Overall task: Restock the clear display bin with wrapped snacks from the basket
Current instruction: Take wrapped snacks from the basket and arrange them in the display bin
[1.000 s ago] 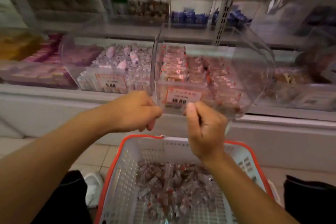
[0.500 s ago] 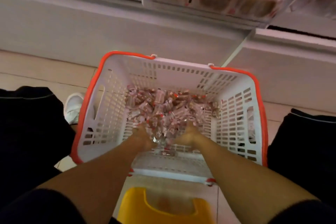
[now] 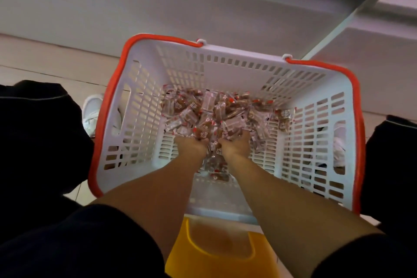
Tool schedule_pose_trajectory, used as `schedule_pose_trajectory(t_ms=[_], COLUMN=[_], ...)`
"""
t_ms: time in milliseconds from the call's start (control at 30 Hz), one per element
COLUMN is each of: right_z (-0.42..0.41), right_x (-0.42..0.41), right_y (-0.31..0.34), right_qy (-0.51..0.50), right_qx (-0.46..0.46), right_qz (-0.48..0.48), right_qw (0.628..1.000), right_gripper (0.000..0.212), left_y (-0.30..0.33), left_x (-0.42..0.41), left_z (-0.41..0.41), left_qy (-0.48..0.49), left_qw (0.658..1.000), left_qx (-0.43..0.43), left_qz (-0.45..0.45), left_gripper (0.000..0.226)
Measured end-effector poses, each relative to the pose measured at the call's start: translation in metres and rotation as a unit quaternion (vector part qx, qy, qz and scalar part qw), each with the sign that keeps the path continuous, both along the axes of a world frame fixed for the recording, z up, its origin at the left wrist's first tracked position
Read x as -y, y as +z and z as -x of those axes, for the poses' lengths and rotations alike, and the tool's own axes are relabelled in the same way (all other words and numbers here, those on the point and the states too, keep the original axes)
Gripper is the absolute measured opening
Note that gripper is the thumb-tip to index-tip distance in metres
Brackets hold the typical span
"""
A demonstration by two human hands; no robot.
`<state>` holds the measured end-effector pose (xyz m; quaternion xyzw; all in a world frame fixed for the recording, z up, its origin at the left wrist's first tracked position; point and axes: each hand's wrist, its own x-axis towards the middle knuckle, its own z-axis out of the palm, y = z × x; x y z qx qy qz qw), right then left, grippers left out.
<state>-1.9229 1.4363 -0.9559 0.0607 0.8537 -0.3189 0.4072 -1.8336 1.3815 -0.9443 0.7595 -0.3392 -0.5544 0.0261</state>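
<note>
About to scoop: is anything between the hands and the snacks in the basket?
Nothing visible. Both the left hand and the right hand are already down in the snacks, inside the basket. The basket is open-topped, with no lid or handle across it. The fingers are buried, so their grip cannot be seen.

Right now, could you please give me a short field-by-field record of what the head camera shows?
place: shop floor beside a white counter base
container: white basket with an orange rim, on a yellow stool
contents: wrapped snacks piled on the basket floor
left hand: in the pile, fingers buried among the snacks
right hand: in the pile beside it, fingers also hidden
display bin: not in view
grasp: cannot tell, fingers hidden
</note>
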Motion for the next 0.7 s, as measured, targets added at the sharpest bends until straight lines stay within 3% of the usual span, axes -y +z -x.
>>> schedule_pose_trajectory(t_ms=[67, 133, 200, 267, 333, 433, 533, 633, 700], right_z=[0.000, 0.000, 0.002, 0.009, 0.017, 0.028, 0.033, 0.035, 0.034], right_x=[0.001, -0.002, -0.007, -0.011, -0.011, -0.011, -0.015, -0.021, -0.024], right_y=[0.001, 0.004, 0.007, 0.011, 0.016, 0.028, 0.038, 0.041, 0.047], right_qy=[0.021, 0.055, 0.098, 0.119, 0.108, 0.057, 0.040, 0.034, 0.035], right_qx=[0.008, 0.023, 0.035, 0.067, 0.113, 0.189, 0.212, 0.215, 0.214], right_qz=[0.007, 0.017, 0.032, 0.045, 0.051, 0.090, 0.104, 0.113, 0.117], right_qw=[1.000, 0.998, 0.994, 0.990, 0.986, 0.976, 0.971, 0.969, 0.969], right_gripper=[0.078, 0.093, 0.087, 0.067, 0.055, 0.070, 0.079, 0.059, 0.046], left_y=[-0.002, -0.002, 0.001, 0.001, 0.002, 0.009, 0.019, 0.026, 0.035], left_x=[0.000, 0.000, -0.003, -0.005, -0.005, 0.002, 0.005, 0.003, -0.001], left_z=[-0.002, -0.004, -0.003, 0.000, -0.002, -0.010, -0.015, -0.022, -0.025], left_qy=[-0.054, -0.107, -0.185, -0.243, -0.225, -0.180, -0.158, -0.197, -0.237], left_qw=[0.998, 0.993, 0.981, 0.967, 0.972, 0.982, 0.986, 0.979, 0.965], left_qx=[-0.003, -0.037, -0.065, -0.071, -0.058, -0.054, -0.057, -0.057, -0.093], left_qz=[0.026, 0.019, -0.003, -0.012, -0.017, -0.015, -0.021, -0.016, -0.065], left_gripper=[0.082, 0.065, 0.049, 0.043, 0.043, 0.053, 0.044, 0.036, 0.032])
